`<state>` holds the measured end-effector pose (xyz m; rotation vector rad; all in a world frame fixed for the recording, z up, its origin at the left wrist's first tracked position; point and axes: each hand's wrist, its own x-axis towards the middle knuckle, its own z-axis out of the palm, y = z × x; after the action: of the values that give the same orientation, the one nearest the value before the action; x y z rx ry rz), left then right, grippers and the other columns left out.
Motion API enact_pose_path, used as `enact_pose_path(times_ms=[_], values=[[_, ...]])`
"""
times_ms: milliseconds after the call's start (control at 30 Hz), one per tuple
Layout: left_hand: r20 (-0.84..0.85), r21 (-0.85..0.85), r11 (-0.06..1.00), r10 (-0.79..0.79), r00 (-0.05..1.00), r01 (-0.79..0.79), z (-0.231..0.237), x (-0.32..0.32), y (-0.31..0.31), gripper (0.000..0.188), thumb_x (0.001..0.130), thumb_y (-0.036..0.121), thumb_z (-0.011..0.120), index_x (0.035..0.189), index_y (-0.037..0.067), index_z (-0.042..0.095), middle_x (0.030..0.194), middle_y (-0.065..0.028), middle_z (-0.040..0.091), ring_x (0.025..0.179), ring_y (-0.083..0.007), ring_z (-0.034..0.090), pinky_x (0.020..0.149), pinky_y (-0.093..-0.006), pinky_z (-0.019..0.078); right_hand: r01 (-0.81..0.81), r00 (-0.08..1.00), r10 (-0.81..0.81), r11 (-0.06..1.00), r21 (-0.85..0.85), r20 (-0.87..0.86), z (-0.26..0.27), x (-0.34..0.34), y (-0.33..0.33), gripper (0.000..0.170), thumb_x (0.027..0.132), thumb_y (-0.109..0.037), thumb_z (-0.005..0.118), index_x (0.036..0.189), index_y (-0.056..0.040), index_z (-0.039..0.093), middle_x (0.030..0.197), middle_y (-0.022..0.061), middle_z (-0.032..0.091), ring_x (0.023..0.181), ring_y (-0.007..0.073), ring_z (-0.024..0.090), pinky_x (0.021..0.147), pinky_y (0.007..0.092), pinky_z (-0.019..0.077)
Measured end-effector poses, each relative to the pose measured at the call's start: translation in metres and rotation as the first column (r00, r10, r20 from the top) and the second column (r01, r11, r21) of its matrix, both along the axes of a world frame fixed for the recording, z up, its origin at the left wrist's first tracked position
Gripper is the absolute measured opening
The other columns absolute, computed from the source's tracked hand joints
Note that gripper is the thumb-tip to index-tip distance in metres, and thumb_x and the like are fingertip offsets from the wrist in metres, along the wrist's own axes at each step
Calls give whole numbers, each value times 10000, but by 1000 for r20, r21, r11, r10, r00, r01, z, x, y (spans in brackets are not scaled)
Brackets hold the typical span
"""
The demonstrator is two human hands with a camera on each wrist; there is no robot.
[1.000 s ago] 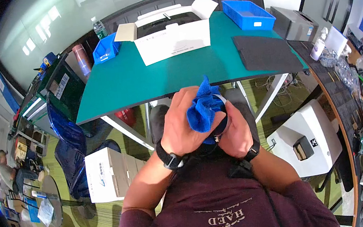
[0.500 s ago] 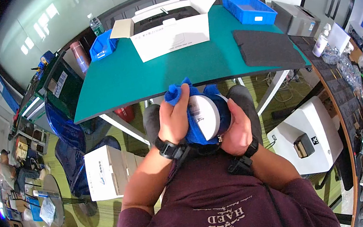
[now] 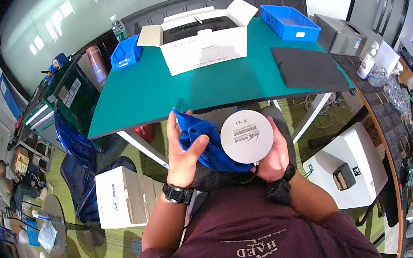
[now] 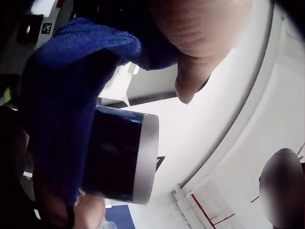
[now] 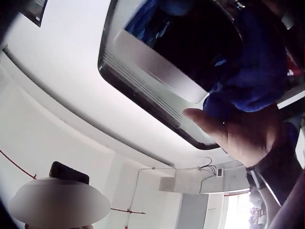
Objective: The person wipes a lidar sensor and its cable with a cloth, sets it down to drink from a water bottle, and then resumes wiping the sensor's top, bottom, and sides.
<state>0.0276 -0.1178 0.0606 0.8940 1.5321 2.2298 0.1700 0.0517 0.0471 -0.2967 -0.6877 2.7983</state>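
My left hand (image 3: 181, 155) holds a bunched blue cloth (image 3: 202, 140), thumb over its front and fingers behind. My right hand (image 3: 274, 159) grips a short cylinder (image 3: 246, 137) from its right side. The cylinder's flat silver end, with a barcode label and printed logo, faces up toward the head camera. In the left wrist view its dark glossy side (image 4: 114, 155) shows beside the silver rim (image 4: 147, 160). The cloth (image 4: 57, 109) hangs across that view and overlaps the cylinder. Most of my right fingers are hidden behind the cylinder.
A green-topped table (image 3: 131, 104) stands ahead, bearing an open white box (image 3: 207, 51), a blue bin (image 3: 126, 52), a blue tray (image 3: 290, 23) and a dark mat (image 3: 308, 67). Cartons (image 3: 122, 197) stand at left, a white bin-like case (image 3: 350, 168) at right.
The cloth, earlier wrapped round the cylinder, has moved left with my left hand. The cylinder has turned so its silver labelled end faces up, with my right hand still on it.
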Motion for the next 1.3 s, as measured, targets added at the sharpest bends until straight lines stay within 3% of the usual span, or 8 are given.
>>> enact_pose_path(times_ms=[233,500,600,733,1033,1100,1200,1300], values=[[208,-119,840,-500,841,529,-33,7,8,1083,846,424,874,1604,-39,253,1544,-180,452,1454,-271,416,1228,-417,298,92,989,-112,974,207,91,-15,0,-4,669,1071,-616,424,1393,-56,599,1340,138,681,1211,275,658,1051,418,507],[168,-138,837,-507,845,529,-30,16,11,1076,837,366,872,1611,-11,226,1539,-155,453,1436,-249,440,1207,-430,342,262,963,-247,950,170,-103,-12,-5,-1,384,1113,-328,514,1326,-19,594,1301,151,688,1188,251,654,1041,403,520],[445,54,797,-559,700,602,-37,18,12,873,922,349,778,1584,27,309,1526,-134,495,1419,-263,489,1153,-425,436,392,920,-345,841,373,-187,-10,-7,-4,275,1106,-212,548,1281,-8,602,1326,145,680,1199,227,641,1088,399,480],[605,250,811,-558,569,530,-41,24,7,794,994,648,549,1607,190,338,1568,-135,491,1431,-400,483,1039,-739,461,417,907,-312,768,486,-283,18,3,-16,250,1110,-257,530,1185,-33,611,1414,168,637,1334,262,570,1146,439,430],[688,434,857,-515,511,279,-44,16,2,881,908,831,410,1522,206,497,1497,-146,569,1315,-358,598,824,-540,641,269,839,-81,922,280,-538,30,13,-15,241,1112,-228,503,1215,-24,579,1298,195,670,1401,397,526,1169,587,413],[631,549,795,-597,496,258,-40,12,4,783,946,758,420,1494,210,536,1477,-173,592,1298,-352,622,779,-519,650,296,862,-144,921,253,-485,36,13,-15,248,1104,-263,534,1174,-33,595,1200,159,687,1197,309,655,1037,477,520],[505,717,637,-755,418,285,-26,15,-3,759,985,697,404,1526,171,491,1584,-226,458,1254,-409,643,819,-506,666,449,877,-334,827,338,-346,34,12,-2,294,1090,-338,572,1135,-52,624,973,64,645,736,120,488,666,265,412],[547,705,655,-746,379,272,-31,12,-5,837,956,765,396,1547,175,460,1604,-226,428,1263,-430,631,826,-533,662,478,873,-344,747,462,-347,36,16,10,290,1089,-355,571,1149,-75,619,888,13,590,688,91,455,592,244,381]])
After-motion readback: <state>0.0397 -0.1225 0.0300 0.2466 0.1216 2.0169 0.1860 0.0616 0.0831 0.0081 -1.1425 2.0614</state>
